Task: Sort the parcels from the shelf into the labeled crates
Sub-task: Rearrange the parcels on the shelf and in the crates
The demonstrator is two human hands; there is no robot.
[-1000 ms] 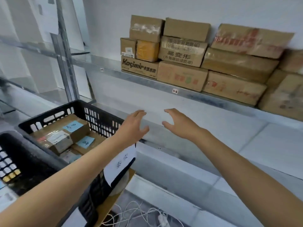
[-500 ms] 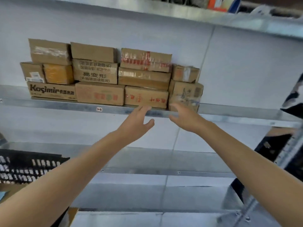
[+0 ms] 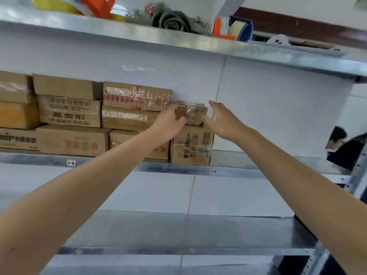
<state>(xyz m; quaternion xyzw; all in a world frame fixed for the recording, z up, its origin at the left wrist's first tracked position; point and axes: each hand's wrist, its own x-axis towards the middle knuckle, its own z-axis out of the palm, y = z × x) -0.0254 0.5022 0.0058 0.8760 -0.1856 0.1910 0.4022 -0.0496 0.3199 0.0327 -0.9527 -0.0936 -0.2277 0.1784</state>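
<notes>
On the shelf (image 3: 238,172), a small box (image 3: 195,114) sits atop a larger box (image 3: 191,147) at the row's right end. The left hand (image 3: 168,124) grips its left end; the right hand (image 3: 223,120), spread open, hovers just beside its right end.

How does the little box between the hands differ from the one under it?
The little box is flatter; the lower box is taller. The little box wears shiny tape across its front; the lower box shows a barcode. The little box sits atop the lower box, which rests on the shelf. Both are brown cardboard.
</notes>
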